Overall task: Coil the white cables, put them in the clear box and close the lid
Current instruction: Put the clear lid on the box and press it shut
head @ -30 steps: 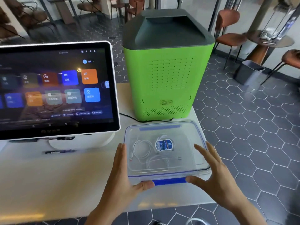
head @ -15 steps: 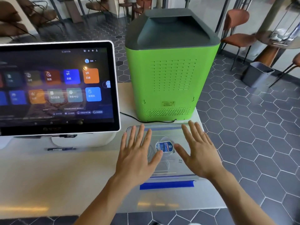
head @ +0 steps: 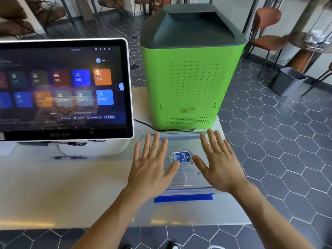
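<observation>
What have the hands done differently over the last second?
Both the left hand and right hand moved from the box's near corners onto the lid, lying flat with fingers spread. The white cables stay inside; box, screen and green machine unmoved.

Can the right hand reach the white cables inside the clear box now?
Probably not. The lid covers the clear box, and both the right hand and left hand lie flat on it, above the white cables.

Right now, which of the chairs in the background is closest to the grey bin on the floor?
The orange-brown chair at upper right, beside the green machine, stands nearest the grey bin. The other chairs sit far off along the top left, behind the touchscreen.
</observation>
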